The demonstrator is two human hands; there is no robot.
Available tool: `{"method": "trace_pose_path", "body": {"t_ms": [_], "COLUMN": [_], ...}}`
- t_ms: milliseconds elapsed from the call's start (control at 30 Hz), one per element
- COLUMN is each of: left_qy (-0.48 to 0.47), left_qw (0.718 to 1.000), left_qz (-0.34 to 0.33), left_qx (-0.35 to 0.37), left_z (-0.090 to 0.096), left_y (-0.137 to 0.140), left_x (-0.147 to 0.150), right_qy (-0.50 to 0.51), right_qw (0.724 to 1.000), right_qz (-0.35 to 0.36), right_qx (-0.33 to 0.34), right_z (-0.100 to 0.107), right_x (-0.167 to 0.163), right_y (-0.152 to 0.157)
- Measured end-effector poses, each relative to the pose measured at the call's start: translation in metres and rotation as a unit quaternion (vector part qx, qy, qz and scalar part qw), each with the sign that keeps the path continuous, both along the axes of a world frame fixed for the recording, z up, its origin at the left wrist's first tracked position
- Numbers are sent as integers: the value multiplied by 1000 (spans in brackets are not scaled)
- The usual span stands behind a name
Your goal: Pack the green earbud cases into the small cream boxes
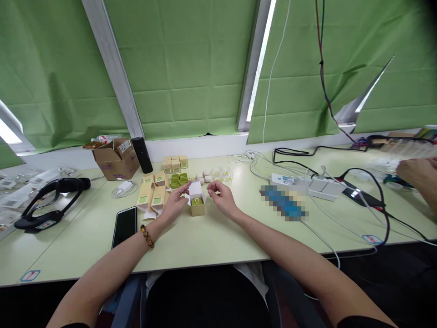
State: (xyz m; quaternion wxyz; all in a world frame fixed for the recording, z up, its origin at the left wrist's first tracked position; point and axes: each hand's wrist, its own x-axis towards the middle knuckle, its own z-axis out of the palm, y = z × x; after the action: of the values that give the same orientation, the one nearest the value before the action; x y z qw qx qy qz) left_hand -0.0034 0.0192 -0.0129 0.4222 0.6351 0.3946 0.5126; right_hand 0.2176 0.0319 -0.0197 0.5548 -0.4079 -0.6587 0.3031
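Observation:
A small tan carton [198,210] stands upright on the table between my hands, its white lid flap [195,187] raised. Inside it sits a green piece with a pale yellow loop [197,201] on top. My left hand [175,202] is open at the carton's left side, fingers stretched out near the side flap; whether they touch it I cannot tell. To the right of the carton, my right hand [221,198] is held with loosely bent fingers, thumb and index slightly apart. Nothing shows in it.
Behind are green holders [179,180], clear round pieces [223,174] and small closed cartons [175,164]. Opened cartons [145,196] and a phone [124,226] lie left. Power strips [319,187] and cables spread right, where another person's hand [418,173] shows. A headset [51,205] lies far left.

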Motion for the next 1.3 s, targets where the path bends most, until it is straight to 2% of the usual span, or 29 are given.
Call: {"method": "trace_pose_path", "body": {"t_ms": [167, 400, 567, 733, 1033, 1300], "left_qy": [-55, 13, 37, 37, 79, 105], "left_qw": [997, 1000, 999, 999, 996, 992], "left_qz": [-22, -5, 11, 24, 25, 30], "left_qx": [-49, 25, 14, 9, 46, 70], "left_z": [4, -2, -4, -3, -12, -7], "left_y": [-3, -1, -3, -4, 1, -1], "left_x": [1, 7, 10, 10, 7, 9], "right_qy": [5, 24, 18, 6, -69, -97], "right_qw": [999, 998, 998, 998, 991, 988], "right_qz": [25, 49, 50, 66, 72, 85], "right_qx": [-24, -36, -35, -10, 89, 80], "right_z": [-10, -8, -9, -6, 0, 0], "right_x": [-2, -4, -5, -7, -5, -4], "right_y": [7, 5, 4, -2, -12, -11]}}
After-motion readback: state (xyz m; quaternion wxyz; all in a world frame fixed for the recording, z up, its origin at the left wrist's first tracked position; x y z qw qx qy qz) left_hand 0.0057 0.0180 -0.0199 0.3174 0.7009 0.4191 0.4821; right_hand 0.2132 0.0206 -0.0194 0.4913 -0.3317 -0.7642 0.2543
